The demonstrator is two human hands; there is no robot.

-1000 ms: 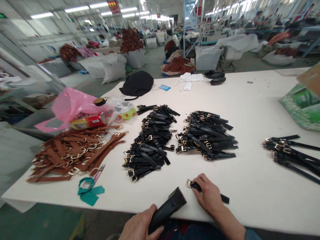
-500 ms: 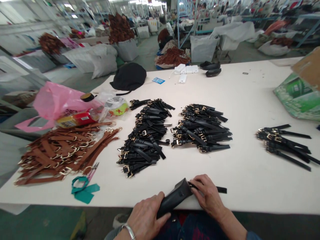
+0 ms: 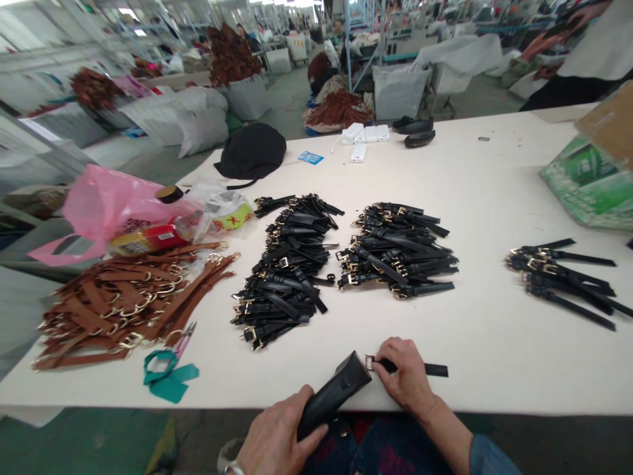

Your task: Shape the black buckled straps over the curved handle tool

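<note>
My left hand [image 3: 274, 439] grips a black wedge-shaped tool [image 3: 332, 394] at the table's near edge, its tip pointing up and to the right. My right hand [image 3: 404, 377] presses a black strap with a gold buckle [image 3: 435, 370] flat on the white table [image 3: 494, 330], fingers closed over it. The buckle end lies right at the tool's tip. Two heaps of black buckled straps [image 3: 284, 270] [image 3: 395, 251] sit beyond my hands. A smaller bundle of black straps [image 3: 558, 277] lies at the right.
Brown straps [image 3: 119, 303] are piled at the left, with teal-handled scissors [image 3: 165, 376] nearby. A pink bag [image 3: 113, 204], a bottle, a black cap [image 3: 252, 152], white boxes [image 3: 363, 135] and a green carton [image 3: 588, 185] lie farther back. A person stands at the far right.
The tool tip moved onto the strap's buckle end, then drew slightly back, so the gold buckle shows again. My right hand has kept holding the strap down. The view tilted down a little.
</note>
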